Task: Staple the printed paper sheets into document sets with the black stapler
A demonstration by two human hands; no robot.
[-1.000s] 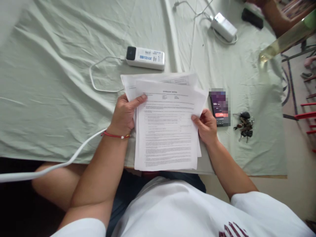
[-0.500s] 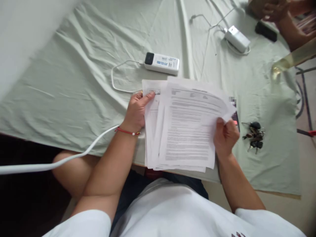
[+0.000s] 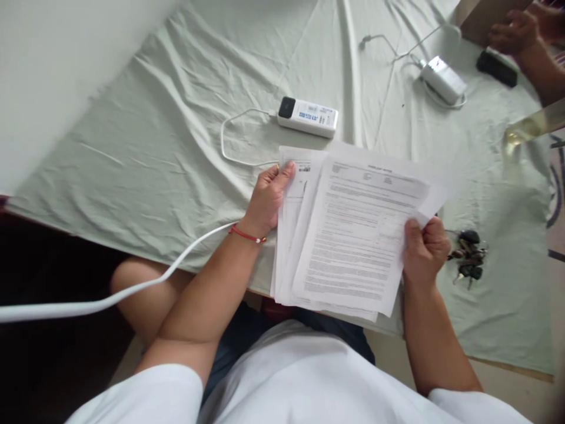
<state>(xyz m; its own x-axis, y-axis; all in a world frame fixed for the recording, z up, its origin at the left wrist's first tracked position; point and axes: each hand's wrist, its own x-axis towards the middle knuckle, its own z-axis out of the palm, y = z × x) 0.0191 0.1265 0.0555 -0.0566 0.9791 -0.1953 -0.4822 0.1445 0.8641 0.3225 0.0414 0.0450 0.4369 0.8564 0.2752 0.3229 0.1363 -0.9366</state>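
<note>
Papers, parted in two layers, between the hands, over the near side of the bench.

Left hand: fingers clamped on the upper left of the lower pages, thumb on top.

Right hand: fingers clamped on the right margin of the top sheet; whether they pinch others behind it cannot be told.

Change: a second ago, top sheet under the left thumb; now it stands shifted right of those fingers, with a strip of lower pages, barcode included, bared. The layers thus seem held separately.

Edges: bench edge runs below both sets of fingers; the papers' foot reaches it in view.

Room: broadest cloth left of left fingers, cable along its near side; power bank just beyond them; keys just right of right fingers, the tight side.
</note>
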